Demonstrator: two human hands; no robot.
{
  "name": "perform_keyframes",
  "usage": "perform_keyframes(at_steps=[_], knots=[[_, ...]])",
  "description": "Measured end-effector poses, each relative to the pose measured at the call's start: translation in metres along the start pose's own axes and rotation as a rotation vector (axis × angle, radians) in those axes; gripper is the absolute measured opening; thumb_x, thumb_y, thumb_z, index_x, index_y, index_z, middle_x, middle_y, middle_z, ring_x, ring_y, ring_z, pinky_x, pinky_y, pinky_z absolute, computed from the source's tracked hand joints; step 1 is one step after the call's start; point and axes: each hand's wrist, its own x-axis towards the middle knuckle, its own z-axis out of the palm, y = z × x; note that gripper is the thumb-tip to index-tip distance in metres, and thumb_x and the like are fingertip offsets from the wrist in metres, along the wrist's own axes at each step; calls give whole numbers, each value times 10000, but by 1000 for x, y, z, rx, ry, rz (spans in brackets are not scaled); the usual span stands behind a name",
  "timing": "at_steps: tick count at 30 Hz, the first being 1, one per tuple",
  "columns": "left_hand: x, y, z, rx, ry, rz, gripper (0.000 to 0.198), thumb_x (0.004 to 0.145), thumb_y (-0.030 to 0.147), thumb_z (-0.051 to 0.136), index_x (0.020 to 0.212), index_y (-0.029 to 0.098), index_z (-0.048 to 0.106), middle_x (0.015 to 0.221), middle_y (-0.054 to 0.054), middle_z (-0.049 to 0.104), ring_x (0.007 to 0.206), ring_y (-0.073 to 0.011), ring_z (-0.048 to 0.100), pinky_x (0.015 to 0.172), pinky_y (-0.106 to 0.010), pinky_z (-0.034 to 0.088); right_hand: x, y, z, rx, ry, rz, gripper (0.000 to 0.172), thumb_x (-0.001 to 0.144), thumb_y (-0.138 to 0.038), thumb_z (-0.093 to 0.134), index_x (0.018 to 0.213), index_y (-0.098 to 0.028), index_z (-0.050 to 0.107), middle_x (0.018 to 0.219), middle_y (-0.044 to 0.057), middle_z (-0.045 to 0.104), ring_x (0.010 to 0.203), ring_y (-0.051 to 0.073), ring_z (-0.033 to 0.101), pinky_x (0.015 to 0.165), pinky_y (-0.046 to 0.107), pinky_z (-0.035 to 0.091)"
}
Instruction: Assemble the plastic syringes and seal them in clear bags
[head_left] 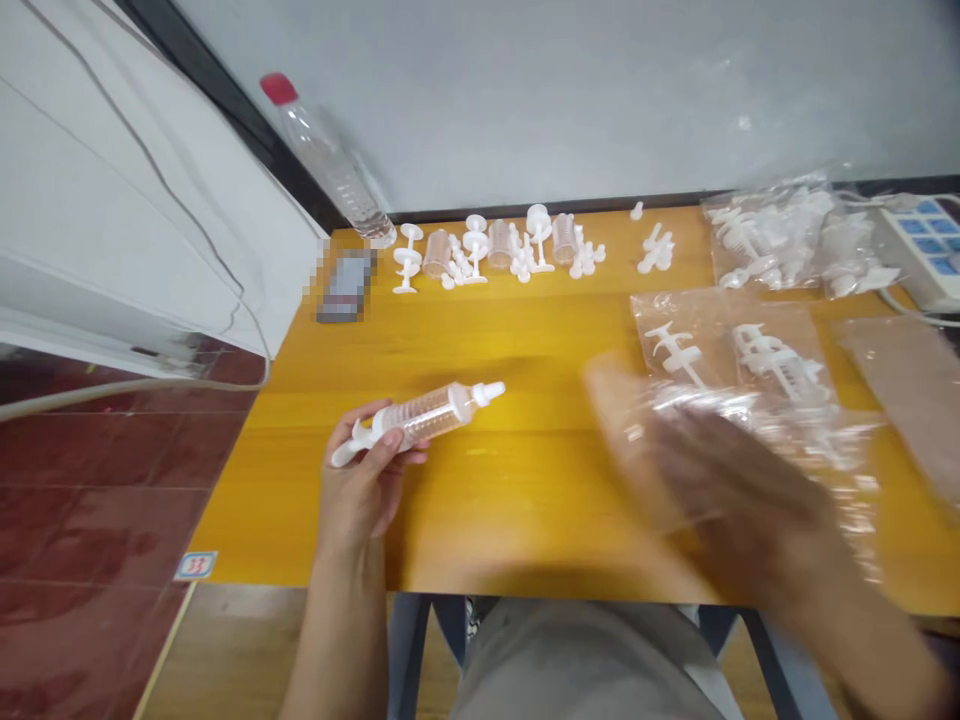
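Note:
My left hand (371, 475) is wrapped round the plunger end of a clear plastic icing syringe (431, 412). The syringe has white end caps, and its white nozzle tip points right. It is held above the front left part of the table. On the right, my right hand (727, 480) is smeared by motion, over clear plastic bags. Filmy plastic (637, 470) shows beside its fingers, but whether they grip it is unclear. Just beyond that hand lies a bag with a white plunger (679, 355) and another with a syringe (780, 360).
Along the back edge stand white plungers (539, 240), clear barrels (500, 245) and small white nozzles (587, 258). A red-capped bottle (330, 165) leans at the back left by a phone (346, 285). Filled bags (776, 235) and a power strip (926, 250) are back right.

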Motion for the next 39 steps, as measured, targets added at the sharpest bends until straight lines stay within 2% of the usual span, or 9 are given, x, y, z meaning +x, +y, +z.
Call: perform_keyframes(at_steps=[3, 8, 11, 14, 20, 25, 30, 36, 39], knots=[[-19, 1, -4, -17, -31, -17, 558, 515, 393, 995, 941, 211, 684, 745, 32, 714, 477, -127, 695, 405, -165, 567, 15, -53, 52, 60, -144, -165, 305, 936, -50, 553, 1191, -99, 714, 1292, 160, 712, 1305, 315, 625, 1131, 510, 527], [-50, -3, 2, 62, -149, -52, 477, 589, 378, 966, 964, 216, 721, 775, 11, 709, 528, -120, 684, 471, -200, 593, 21, -72, 91, 70, -147, -18, 201, 1000, -213, 572, 1081, -106, 723, 1278, 179, 705, 1326, 329, 601, 1138, 555, 502], [-53, -9, -4, 192, -153, -79, 453, 619, 326, 953, 989, 204, 722, 832, 12, 702, 589, -122, 701, 557, -223, 614, 18, -76, 97, 58, -131, 90, 244, 1010, -316, 574, 1078, -133, 720, 1425, 184, 619, 1411, 380, 509, 1138, 618, 467], [-45, -12, -25, 342, -103, -138, 469, 648, 333, 938, 1037, 200, 714, 880, 17, 705, 605, -119, 709, 598, -222, 602, 14, -79, 105, 12, -115, 126, 315, 998, -367, 605, 1212, -162, 710, 1464, 184, 585, 1436, 429, 462, 1124, 666, 443], [-36, -8, -61, 541, -75, -214, 511, 654, 370, 932, 1072, 191, 698, 774, 25, 709, 595, -121, 680, 624, -222, 567, 10, -76, 114, 4, -90, 91, 238, 999, -292, 615, 1164, -202, 761, 1446, 129, 615, 1461, 423, 432, 1160, 639, 421], [-35, 2, -60, 540, -70, -179, 507, 665, 397, 918, 1057, 179, 682, 746, 27, 690, 573, -115, 640, 599, -226, 546, 9, -73, 112, 63, -52, 56, 264, 990, -225, 625, 1226, -206, 741, 1472, 107, 602, 1505, 395, 376, 1186, 623, 407], [-32, 14, -66, 593, -76, -162, 480, 687, 408, 905, 1033, 180, 662, 739, 36, 669, 553, -99, 600, 570, -214, 516, 10, -70, 107, 119, -47, 27, 245, 997, -223, 611, 1209, -212, 735, 1458, 73, 618, 1485, 369, 418, 1189, 621, 408], [-33, 8, -54, 605, -129, -226, 499, 659, 448, 912, 1008, 186, 670, 737, 24, 676, 602, -127, 620, 587, -233, 533, 23, -82, 108, 83, -93, 53, 425, 986, -408, 626, 1331, -164, 672, 1476, 129, 593, 1442, 397, 458, 1177, 636, 406], [-34, 3, -47, 595, -154, -247, 506, 663, 477, 902, 1006, 189, 666, 707, 28, 669, 590, -129, 616, 589, -236, 531, 29, -87, 117, 39, -120, 55, 335, 1005, -354, 602, 1259, -166, 710, 1426, 135, 633, 1401, 378, 514, 1158, 614, 434]])
